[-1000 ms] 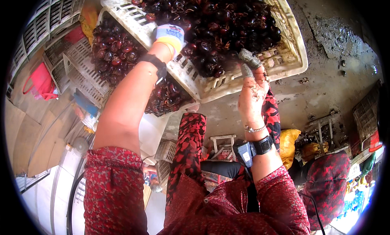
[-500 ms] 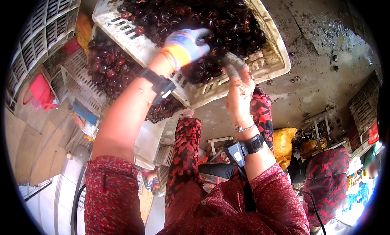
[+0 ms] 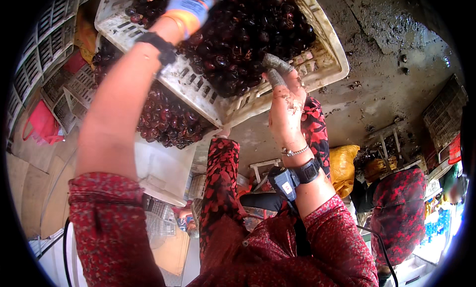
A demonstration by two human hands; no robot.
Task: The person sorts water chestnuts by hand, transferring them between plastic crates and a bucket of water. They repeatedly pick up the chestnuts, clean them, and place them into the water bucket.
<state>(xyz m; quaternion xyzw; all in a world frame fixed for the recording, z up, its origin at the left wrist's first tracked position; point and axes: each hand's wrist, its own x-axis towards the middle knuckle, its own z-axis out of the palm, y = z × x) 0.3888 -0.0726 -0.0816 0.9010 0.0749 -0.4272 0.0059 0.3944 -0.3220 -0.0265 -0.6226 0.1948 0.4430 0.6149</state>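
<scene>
- Dark bulbs are heaped in a slatted pale crate, in front of the person.
- The left hand, gloved, has been shifted since half a second ago from the near part of the heap to its farther left part; the fingers are blurred and partly hidden, so how wide they are spread, and whether anything is held, cannot be told.
- The right hand has been kept at the crate's near side, with grey covers worn on the fingers; the fingers are loosely bent, and whether a bulb is gripped cannot be told.
- The crate is seen lower and farther left than before, and more of a white tub is shown.
- The heap is bounded by the crate's raised rim, and bulbs are spread between the two hands.
- Below the crate's left edge, redder bulbs are piled.
- The near edge is closely faced by patterned trousers; on the right, wet floor is stretched out, spotted with mud.
</scene>
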